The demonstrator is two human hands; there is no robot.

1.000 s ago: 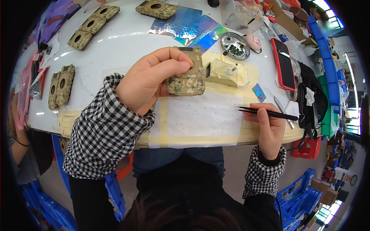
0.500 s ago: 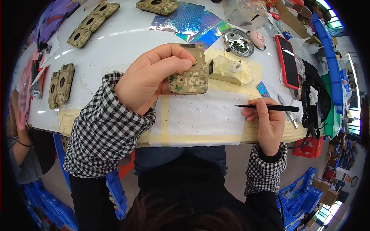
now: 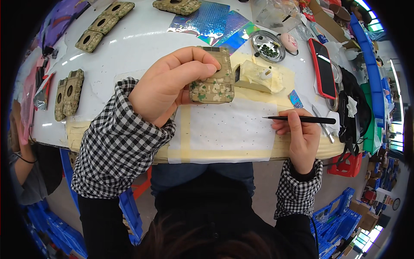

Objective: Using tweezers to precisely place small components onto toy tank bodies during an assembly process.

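Note:
A small camouflage-patterned model hull, flat and boxy (image 3: 214, 90), is gripped by my left hand (image 3: 166, 84), thumb and forefinger pinching it near its middle. It hangs over the far edge of a white sheet (image 3: 228, 129) taped to the table and dotted with tiny dark specks. Black pointed tweezers (image 3: 308, 119) lie across the closed fingers of my right hand (image 3: 299, 138), their tip pointing left above the sheet. Just right of the hull stands a tape-covered block (image 3: 258, 77) with a small white piece on top.
Similar camouflage hulls (image 3: 70, 93) lie at the left and far side. A round dish (image 3: 268, 46) holds small dark green parts. Beyond are shiny iridescent sheets (image 3: 207, 21), a red-cased phone (image 3: 321, 69) and a silver tool (image 3: 322, 125). Another person's arm (image 3: 26, 151) shows at far left.
The hull in my left hand has tilted slightly, its front edge a little higher. My right hand and the tweezers have barely moved.

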